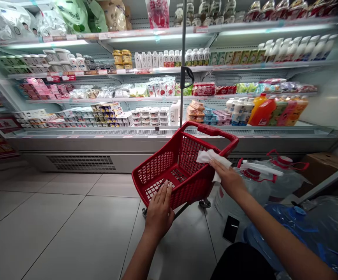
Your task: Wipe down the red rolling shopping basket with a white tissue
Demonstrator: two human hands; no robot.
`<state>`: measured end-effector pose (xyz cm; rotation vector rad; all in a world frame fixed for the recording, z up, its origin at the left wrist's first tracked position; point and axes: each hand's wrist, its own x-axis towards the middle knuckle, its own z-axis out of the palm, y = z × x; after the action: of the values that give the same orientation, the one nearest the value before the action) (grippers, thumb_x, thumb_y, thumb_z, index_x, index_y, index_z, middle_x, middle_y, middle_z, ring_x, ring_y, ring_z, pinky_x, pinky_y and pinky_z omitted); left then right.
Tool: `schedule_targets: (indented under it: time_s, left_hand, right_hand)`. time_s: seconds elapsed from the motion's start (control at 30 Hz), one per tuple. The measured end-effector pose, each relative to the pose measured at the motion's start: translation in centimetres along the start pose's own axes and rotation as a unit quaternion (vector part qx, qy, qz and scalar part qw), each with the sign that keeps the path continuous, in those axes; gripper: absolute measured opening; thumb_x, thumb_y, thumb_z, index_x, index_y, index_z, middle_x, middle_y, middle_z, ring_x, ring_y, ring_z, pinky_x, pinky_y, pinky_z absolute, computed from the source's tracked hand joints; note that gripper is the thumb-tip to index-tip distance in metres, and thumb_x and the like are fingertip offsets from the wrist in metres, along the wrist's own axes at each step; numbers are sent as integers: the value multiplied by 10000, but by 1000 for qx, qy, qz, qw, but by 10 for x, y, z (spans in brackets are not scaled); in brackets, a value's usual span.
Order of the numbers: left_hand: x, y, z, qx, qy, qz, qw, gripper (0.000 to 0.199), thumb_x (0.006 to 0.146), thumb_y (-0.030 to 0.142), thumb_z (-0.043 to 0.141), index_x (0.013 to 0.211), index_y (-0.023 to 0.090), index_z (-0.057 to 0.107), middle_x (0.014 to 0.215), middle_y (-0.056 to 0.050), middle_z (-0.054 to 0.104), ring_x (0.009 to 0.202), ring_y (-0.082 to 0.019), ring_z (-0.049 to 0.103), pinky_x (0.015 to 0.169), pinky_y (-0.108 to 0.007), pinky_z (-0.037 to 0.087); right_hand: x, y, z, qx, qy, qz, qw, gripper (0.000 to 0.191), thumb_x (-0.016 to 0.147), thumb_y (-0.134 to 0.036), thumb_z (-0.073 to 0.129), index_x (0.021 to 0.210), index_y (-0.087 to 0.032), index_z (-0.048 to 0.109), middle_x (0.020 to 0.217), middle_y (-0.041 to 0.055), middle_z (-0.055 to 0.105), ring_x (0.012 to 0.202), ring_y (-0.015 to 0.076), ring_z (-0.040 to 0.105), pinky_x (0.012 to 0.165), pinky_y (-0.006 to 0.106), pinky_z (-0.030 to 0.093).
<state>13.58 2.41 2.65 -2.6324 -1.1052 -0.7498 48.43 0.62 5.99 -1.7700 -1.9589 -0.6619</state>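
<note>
A red plastic shopping cart (154, 171) with a lattice basket stands on the floor in front of me, its handle toward the fridge. My left hand (160, 208) grips the near rim, fingers laid over the edge into the basket and thumb outside. Further along, at the right side of the rim near the handle, my right hand (226, 175) presses a crumpled white wipe (205, 156) against the red plastic. Part of the wipe hangs down below the fingers. The basket holds nothing that I can see.
Behind the cart runs an open display fridge (81, 146) with shelves of dairy goods and drinks. Large water jugs (253, 186) crowd the right side, with a blue jug (291, 217) nearer. A black phone (231, 228) lies on the tiled floor (60, 229). A cardboard box (322, 165) stands behind the jugs.
</note>
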Motion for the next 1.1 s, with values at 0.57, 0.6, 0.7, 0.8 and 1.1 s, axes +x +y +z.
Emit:
schedule_targets:
  time_s: [0.57, 0.6, 0.7, 0.8, 1.1]
  left_hand:
    - [-1, -10, -5, 53, -14, -30, 998, 890, 853, 132, 537, 1671, 242, 203, 1725, -61, 249, 1555, -312, 342, 1193, -528, 399]
    - [-1, -9, -4, 56, -8, -35, 998, 904, 849, 134, 544, 1673, 260, 194, 1725, -53, 249, 1553, -322, 344, 1190, -540, 400]
    - [2, -6, 1, 64, 8, -53, 997, 938, 836, 141, 560, 1676, 303, 175, 1726, -48, 250, 1552, -363, 333, 1190, -604, 377]
    - [5, -2, 3, 75, 9, -66, 995, 943, 846, 146, 556, 1680, 296, 142, 1729, -69, 234, 1570, -387, 280, 1203, -676, 314]
    - [-6, -31, -6, 56, 3, -17, 998, 730, 1024, 236, 464, 1679, 247, 142, 1716, -91, 288, 1531, -240, 397, 1223, -446, 396]
  right_hand:
    - [1, 0, 7, 7, 8, -36, 999, 990, 827, 87, 359, 1688, -288, 45, 1675, 56, 375, 1508, 240, 418, 1214, 501, 426]
    - [1, -8, 10, 8, 8, -32, 999, 983, 828, 85, 357, 1688, -270, 40, 1674, 71, 374, 1503, 246, 428, 1197, 500, 445]
    - [-1, -58, 24, 46, 9, -36, 998, 961, 833, 72, 370, 1687, -224, 45, 1660, 107, 392, 1492, 250, 444, 1167, 482, 478]
    - [-6, -119, 32, 102, 3, -92, 991, 975, 809, 102, 330, 1683, -192, 14, 1669, 106, 377, 1532, 223, 373, 1240, 499, 390]
    - [-5, -56, 19, 84, 2, -111, 990, 959, 837, 99, 344, 1682, -283, 100, 1624, 58, 466, 1488, 219, 449, 1209, 483, 443]
